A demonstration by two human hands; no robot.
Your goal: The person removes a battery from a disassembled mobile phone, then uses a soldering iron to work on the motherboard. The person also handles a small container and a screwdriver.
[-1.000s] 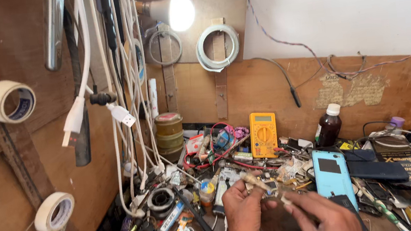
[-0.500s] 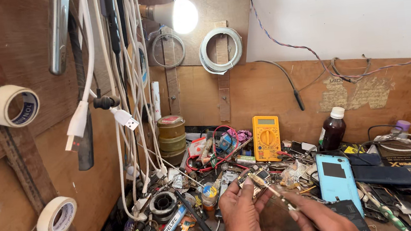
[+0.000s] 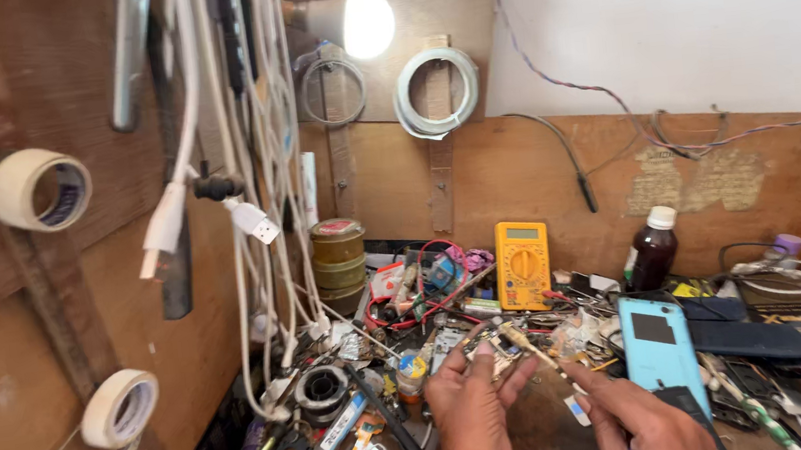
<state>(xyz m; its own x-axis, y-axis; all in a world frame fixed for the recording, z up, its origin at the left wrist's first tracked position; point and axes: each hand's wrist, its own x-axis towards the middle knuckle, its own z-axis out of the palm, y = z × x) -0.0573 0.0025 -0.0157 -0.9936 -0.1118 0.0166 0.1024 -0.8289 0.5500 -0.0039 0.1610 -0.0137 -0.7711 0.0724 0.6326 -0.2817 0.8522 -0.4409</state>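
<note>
Metal probe work is under way at the near edge of a crowded wooden bench.

Left hand [image 3: 471, 414] pinches a small pale component [image 3: 484, 348] between thumb and fingertips, its other fingers loosely spread; right hand [image 3: 639, 417] grips a thin metal-tipped tool [image 3: 535, 353] slanting toward that part, just above the clutter. Tip and part look almost touching, so nothing seems finished. A yellow multimeter [image 3: 523, 265] stands farther back, untouched.

bare bulb [image 3: 368, 23] glares overhead; warm, bright bench, edges slightly stretched, hands sharp
</note>
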